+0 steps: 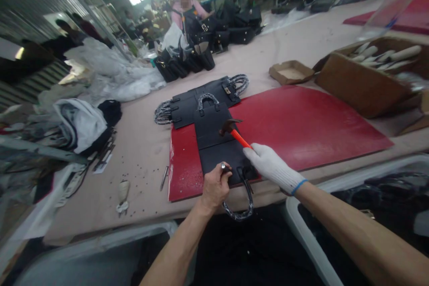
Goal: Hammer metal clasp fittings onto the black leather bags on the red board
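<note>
My bare left hand (216, 187) is closed around a short metal punch (223, 166), its round top showing above the fingers. The punch stands over the near end of a black leather bag panel (217, 154); its tip is hidden by my hand. A plastic-wrapped handle (238, 218) hangs from that end over the table's edge. In a white glove, my right hand (266, 163) grips a hammer (238, 134) by its orange handle. The claw head is raised above the panel, apart from the punch.
Under the panel lies a red board (301, 129). More black panels with wrapped handles (187, 105) are stacked beyond. At left are a metal rod (164, 178), a cone of thread (123, 191) and small scattered bits. Cardboard boxes (362, 85) stand right; a person (187, 11) is behind finished bags.
</note>
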`<control>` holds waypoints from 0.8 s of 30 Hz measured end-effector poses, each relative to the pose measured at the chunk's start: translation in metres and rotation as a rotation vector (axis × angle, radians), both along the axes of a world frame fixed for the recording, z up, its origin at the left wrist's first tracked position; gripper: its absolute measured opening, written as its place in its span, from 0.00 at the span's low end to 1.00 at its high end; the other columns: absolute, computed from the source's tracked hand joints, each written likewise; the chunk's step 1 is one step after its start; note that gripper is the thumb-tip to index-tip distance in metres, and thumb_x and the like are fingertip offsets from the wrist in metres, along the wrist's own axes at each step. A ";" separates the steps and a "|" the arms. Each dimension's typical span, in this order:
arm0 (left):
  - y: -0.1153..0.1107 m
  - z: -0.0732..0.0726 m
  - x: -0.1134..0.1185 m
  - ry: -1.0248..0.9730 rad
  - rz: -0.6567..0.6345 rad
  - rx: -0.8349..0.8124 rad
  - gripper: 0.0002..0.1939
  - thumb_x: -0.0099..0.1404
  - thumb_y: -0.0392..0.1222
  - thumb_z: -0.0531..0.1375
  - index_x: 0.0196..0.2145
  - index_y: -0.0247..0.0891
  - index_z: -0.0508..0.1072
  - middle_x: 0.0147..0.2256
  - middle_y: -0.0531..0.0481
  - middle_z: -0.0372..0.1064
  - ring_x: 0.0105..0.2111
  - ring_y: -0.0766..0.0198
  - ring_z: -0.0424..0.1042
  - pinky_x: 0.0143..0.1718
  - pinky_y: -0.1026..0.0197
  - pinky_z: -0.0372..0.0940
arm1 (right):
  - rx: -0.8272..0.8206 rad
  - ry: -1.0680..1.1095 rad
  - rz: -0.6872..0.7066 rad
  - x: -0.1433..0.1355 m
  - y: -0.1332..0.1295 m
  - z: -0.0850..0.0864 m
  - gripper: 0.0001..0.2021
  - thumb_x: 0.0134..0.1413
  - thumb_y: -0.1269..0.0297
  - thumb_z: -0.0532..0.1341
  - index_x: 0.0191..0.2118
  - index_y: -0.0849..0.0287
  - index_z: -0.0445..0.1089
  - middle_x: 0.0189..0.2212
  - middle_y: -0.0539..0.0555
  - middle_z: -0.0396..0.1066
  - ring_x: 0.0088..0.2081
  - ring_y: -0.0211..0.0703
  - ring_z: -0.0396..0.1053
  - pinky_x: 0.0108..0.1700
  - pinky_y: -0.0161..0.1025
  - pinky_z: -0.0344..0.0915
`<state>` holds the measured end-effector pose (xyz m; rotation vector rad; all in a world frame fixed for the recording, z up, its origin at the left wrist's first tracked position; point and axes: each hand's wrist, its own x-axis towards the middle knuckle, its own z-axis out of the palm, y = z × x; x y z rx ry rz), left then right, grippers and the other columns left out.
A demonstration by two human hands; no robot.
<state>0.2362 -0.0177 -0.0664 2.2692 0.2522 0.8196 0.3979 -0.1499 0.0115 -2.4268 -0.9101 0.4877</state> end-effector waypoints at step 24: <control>0.000 -0.009 0.006 -0.051 -0.027 0.016 0.12 0.66 0.30 0.56 0.44 0.41 0.73 0.32 0.49 0.77 0.30 0.60 0.78 0.32 0.63 0.72 | 0.079 -0.340 0.139 -0.059 -0.088 0.087 0.17 0.64 0.47 0.52 0.28 0.49 0.64 0.19 0.55 0.71 0.20 0.51 0.69 0.25 0.43 0.59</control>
